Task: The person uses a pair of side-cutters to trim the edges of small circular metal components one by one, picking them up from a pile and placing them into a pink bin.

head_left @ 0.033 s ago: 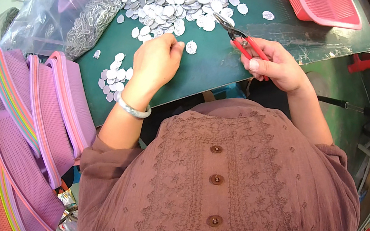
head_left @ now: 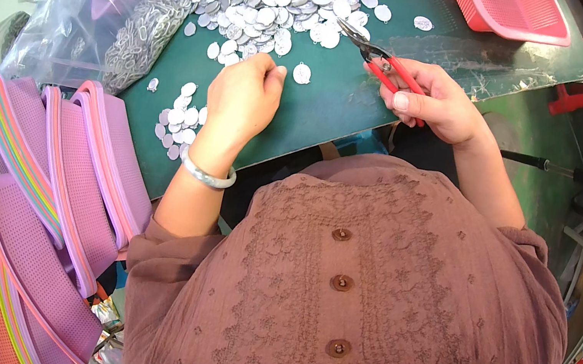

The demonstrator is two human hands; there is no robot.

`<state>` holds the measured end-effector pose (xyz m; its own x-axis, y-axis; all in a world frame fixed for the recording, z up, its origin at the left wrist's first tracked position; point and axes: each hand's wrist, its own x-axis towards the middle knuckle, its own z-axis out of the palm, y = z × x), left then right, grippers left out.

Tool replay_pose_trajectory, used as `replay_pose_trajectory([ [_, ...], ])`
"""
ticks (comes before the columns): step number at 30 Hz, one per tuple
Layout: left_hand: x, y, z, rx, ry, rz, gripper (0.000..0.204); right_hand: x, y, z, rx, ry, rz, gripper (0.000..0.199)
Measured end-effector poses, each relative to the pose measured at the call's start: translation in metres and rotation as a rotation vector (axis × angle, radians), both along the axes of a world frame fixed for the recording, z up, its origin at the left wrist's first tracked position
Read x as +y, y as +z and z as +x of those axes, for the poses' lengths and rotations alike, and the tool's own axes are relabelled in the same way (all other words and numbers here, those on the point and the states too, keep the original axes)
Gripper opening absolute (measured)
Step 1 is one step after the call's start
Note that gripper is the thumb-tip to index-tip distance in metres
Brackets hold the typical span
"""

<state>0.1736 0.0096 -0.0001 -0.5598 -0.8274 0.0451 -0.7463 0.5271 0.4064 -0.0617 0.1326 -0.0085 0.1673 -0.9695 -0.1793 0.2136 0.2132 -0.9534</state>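
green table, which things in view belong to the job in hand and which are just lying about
Likely the job:
red-handled pliers, in the right hand
large silver disc pile
small disc pile
perhaps the bag of metal links

Apparently lying about:
pink basket
stacked baskets

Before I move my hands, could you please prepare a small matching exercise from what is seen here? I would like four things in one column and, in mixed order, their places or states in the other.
Things:
1. pliers
2. bangle
3. clear bag
4. pink tray

Places or states:
A. on the table, upper right of the picture
B. held in the right hand
C. with many grey links inside
D. around the left wrist

Right pairs: 1-B, 2-D, 3-C, 4-A
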Motion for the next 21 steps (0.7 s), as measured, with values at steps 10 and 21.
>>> replay_pose_trajectory([
  [10, 0.009, -0.010, 0.014, 0.177, 0.027, 0.006, 0.015, 0.000, 0.000, 0.001, 0.012, -0.018, -0.004, 0.053],
  [21, 0.019, -0.019, -0.012, 0.162, 0.014, -0.179, 0.025, -0.001, 0.004, 0.001, 0.043, -0.002, 0.058, 0.062],
])
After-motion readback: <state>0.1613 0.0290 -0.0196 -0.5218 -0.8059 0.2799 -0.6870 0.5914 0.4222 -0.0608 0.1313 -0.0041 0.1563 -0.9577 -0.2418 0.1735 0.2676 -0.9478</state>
